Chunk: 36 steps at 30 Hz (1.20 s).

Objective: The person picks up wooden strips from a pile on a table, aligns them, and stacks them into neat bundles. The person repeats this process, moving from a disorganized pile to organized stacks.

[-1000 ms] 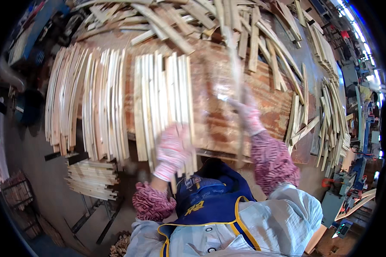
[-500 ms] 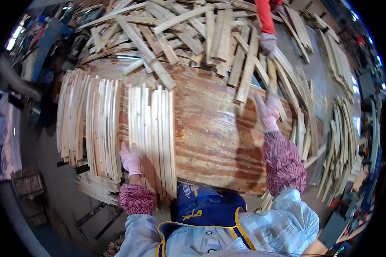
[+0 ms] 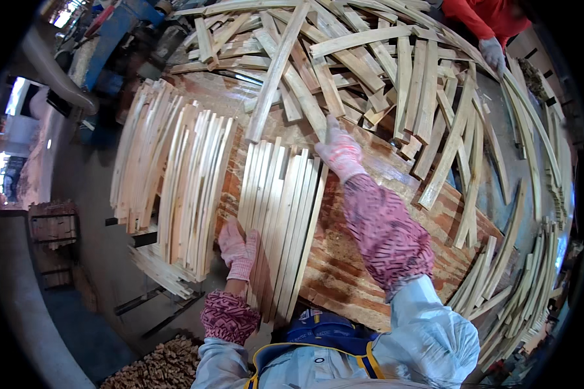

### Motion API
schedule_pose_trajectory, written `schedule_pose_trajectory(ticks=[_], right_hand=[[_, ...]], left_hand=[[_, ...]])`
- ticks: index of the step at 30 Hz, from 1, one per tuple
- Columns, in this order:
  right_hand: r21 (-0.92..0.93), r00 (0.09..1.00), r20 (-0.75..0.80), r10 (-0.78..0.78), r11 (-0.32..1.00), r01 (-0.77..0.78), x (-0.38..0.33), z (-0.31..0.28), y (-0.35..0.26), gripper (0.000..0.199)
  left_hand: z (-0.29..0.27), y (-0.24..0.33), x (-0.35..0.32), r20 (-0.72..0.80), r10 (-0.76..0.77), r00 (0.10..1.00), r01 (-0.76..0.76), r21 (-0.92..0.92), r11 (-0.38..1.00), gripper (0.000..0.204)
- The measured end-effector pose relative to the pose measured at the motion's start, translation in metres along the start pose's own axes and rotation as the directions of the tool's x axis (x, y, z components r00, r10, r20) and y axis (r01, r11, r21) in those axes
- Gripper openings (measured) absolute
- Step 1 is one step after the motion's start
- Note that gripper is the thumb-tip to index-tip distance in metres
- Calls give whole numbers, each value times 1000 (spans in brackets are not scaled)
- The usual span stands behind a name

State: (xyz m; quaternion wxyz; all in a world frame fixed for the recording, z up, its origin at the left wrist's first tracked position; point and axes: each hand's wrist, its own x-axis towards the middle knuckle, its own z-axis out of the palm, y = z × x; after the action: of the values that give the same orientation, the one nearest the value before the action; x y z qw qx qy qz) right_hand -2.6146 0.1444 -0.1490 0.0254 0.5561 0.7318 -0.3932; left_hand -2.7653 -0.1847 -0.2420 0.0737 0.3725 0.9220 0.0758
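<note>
My left hand [image 3: 239, 251], in a pink and white glove, lies against the near left side of a row of pale wooden strips [image 3: 280, 214]. Its fingers are extended and it grips nothing that I can see. My right hand [image 3: 342, 155], gloved alike, is at the far right corner of that row. Its thumb and fingers are apart at the near end of a loose wooden strip [image 3: 296, 87] sticking out of the pile; whether they touch it is unclear. Patterned pink sleeve covers wrap both forearms.
Two more bundles of strips [image 3: 194, 188] lie left of the row on the plywood board [image 3: 344, 259]. A jumbled pile of strips [image 3: 370, 61] covers the far side. At the far right, a co-worker's gloved hand [image 3: 493, 55] is at long strips. More strips [image 3: 525, 292] lie right.
My right hand has moved left from the right-hand strips to the row's far corner. My left hand stays by the row. The view has shifted, and the co-worker's hand is farther right.
</note>
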Motion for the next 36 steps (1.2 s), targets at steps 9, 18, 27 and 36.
schedule_pose_trajectory(ticks=[9,18,27,36], right_hand=[[409,975,215,-61,912,-33,-131,2,59,87],[-582,917,-207,-341,796,164,11,52,-86,60],[-625,960,-229,-163,781,-16,49,88,-108,53],[378,920,-213,-329,840,388,-19,-15,7,51]], left_hand=[[-35,205,39,662,282,695,718,-662,-217,52],[26,201,10,690,308,655,740,-504,-445,47],[12,182,7,786,208,582,782,-471,-408,44],[-21,123,9,571,489,660,745,-579,-330,47]])
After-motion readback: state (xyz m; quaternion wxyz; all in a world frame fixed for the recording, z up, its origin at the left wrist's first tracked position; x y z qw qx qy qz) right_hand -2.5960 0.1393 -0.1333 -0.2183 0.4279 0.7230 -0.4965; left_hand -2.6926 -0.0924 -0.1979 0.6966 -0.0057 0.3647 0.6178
